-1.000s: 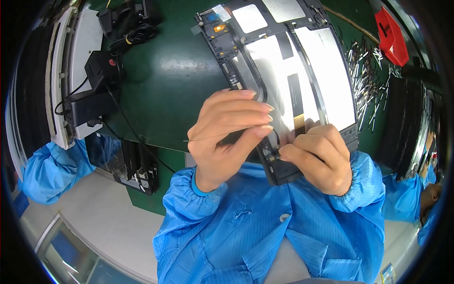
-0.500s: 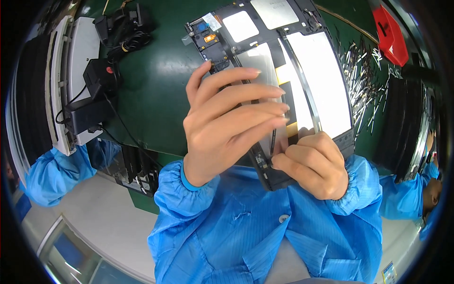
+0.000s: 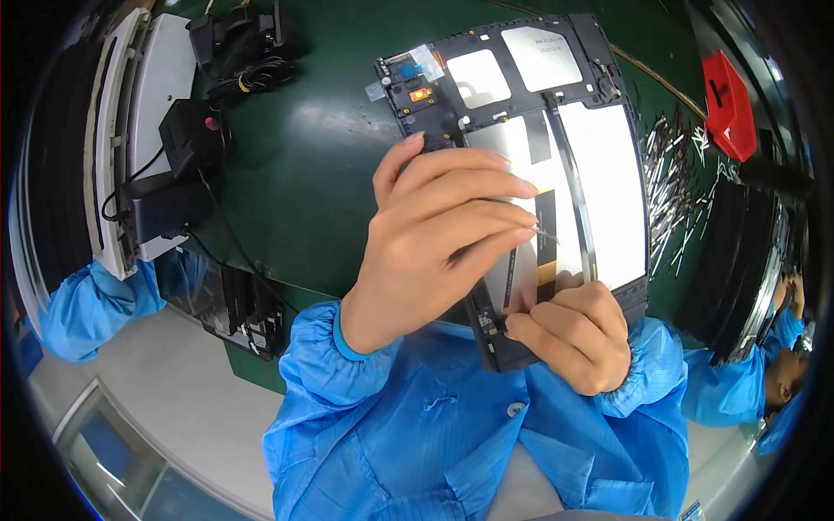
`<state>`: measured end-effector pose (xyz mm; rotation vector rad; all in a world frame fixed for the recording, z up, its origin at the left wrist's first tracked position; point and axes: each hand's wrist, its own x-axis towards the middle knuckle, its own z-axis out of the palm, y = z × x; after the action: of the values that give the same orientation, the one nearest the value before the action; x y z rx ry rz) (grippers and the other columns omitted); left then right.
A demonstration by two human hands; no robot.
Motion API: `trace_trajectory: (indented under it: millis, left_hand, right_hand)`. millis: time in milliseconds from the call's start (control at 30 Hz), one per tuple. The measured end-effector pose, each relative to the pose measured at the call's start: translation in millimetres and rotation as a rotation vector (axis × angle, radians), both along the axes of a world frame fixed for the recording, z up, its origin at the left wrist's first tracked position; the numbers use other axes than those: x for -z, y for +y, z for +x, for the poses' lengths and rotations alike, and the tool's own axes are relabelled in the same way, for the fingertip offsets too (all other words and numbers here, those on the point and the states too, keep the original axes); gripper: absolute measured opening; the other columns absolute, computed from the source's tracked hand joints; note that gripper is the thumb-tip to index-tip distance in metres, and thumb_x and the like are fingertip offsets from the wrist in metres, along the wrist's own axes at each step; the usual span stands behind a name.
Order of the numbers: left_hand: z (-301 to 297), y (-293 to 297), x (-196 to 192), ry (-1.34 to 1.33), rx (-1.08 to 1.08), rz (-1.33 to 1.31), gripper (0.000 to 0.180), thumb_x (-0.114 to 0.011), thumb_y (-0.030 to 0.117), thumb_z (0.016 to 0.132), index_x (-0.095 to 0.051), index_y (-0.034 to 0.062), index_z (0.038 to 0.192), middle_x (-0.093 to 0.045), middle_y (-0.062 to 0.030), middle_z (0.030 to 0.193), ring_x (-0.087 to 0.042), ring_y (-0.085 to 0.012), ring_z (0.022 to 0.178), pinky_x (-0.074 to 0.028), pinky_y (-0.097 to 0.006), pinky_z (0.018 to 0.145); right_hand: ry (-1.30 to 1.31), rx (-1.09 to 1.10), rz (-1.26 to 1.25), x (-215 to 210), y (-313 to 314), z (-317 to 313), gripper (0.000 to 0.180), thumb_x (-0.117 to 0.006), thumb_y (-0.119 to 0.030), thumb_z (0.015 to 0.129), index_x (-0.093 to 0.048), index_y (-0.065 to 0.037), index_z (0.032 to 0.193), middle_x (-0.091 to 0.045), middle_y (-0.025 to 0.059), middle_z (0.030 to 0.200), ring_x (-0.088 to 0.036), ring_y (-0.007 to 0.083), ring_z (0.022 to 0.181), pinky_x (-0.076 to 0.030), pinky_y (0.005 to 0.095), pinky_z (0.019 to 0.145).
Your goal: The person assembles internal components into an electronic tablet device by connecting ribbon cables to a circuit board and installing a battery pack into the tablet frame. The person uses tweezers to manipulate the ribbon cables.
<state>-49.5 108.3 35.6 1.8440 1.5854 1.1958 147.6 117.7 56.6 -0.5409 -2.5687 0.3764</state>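
left hand point(image 3: 430, 239) pinches a thin rod point(image 3: 546, 234) over a tablet point(image 3: 604, 174) bearing small print point(image 3: 548, 43).

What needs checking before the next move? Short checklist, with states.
1. Left hand has the thin tool between its fingertips: ok.
2. Tool tip touching the opened device, or just above it: cannot tell.
3. Right hand at the device's near end, grip secure: cannot tell, curled fingers hide it.
4. Clear tab within the device's outline: not ok, sticks out at upper left.
5. Black adapters apart from the device: ok.
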Motion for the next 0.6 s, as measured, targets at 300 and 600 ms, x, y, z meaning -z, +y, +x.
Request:
trace_trajectory:
  millis: [300, 600]
  left_hand:
    - [1.7, -1.2, -4.3, 0.05, -0.008, -0.042, 0.014, -0.073, 0.007, 0.068, -0.075, 0.0163, 0.078, -0.069, 0.0024, 0.094, -0.058, -0.0165, 0.104, -0.026, -0.038, 0.103]
    - [4.5, 0.0, -9.9, 0.06, -0.035, -0.075, 0.012, -0.076, 0.009, 0.066, -0.074, 0.0164, 0.076, -0.069, 0.0035, 0.092, -0.058, -0.0157, 0.102, -0.026, -0.038, 0.101]
  right_hand:
    - [-0.025, 0.008, -0.029, -4.0, 0.3, 2.2, 0.025, -0.068, -0.008, 0.056, -0.068, -0.006, 0.081, -0.062, 0.001, 0.097, -0.05, 0.0143, 0.073, -0.045, 0.0235, 0.063]
    - [-0.045, 0.013, -0.067, -6.2, -0.2, 2.3, 0.017, -0.067, -0.011, 0.063, -0.069, -0.006, 0.079, -0.066, 0.0019, 0.106, -0.049, 0.0138, 0.073, -0.043, 0.0214, 0.062]
